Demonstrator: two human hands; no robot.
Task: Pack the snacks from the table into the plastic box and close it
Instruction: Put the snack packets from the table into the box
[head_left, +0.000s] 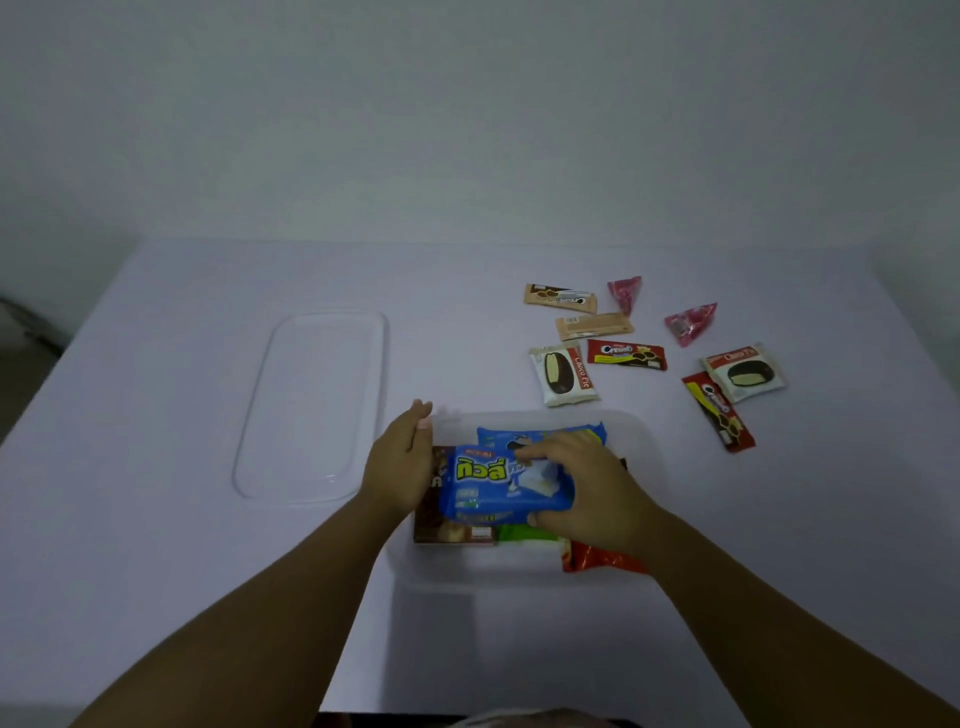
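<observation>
A clear plastic box (652, 457) stands in front of me, holding a brown pack (434, 519), a green pack (519, 532), a red pack (597, 561) and a blue pack (540, 432) at the back. My right hand (587, 486) grips another blue snack pack (498, 480) lying on top of them. My left hand (397, 460) rests flat against the box's left side with its fingers apart, holding nothing. The clear lid (317, 405) lies on the table to the left.
Several loose snacks lie at the right back: two Choco Pie packs (563, 375) (745, 371), two red cookie sticks (627, 354) (719, 410), two tan wafer bars (560, 298) (594, 326) and two pink triangular packs (626, 292) (691, 322). The white table (156, 519) meets a wall behind.
</observation>
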